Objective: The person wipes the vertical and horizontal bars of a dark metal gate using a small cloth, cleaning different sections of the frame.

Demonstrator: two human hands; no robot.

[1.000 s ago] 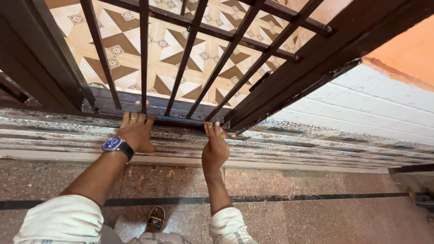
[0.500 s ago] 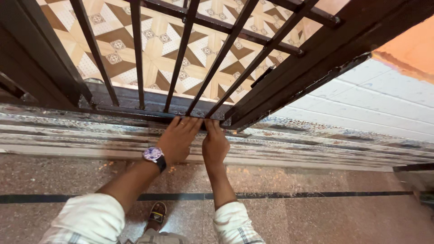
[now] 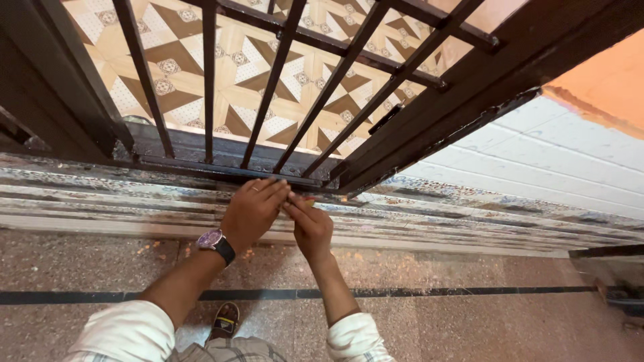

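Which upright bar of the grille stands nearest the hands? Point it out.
The third bar from the left: its foot meets the bottom rail just above the left hand; the other bars land farther off.

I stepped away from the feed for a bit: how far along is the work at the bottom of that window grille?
No finished part can be told. In hand: the left hand and right hand press together on the stone sill, fingertips at the grille's bottom rail, near its corner. Whatever they work on is hidden under the fingers. Orange-brown dust lies on the floor below, not yet swept.

Left hand (image 3: 251, 211) hides whatever the right hand (image 3: 310, 224) pinches.
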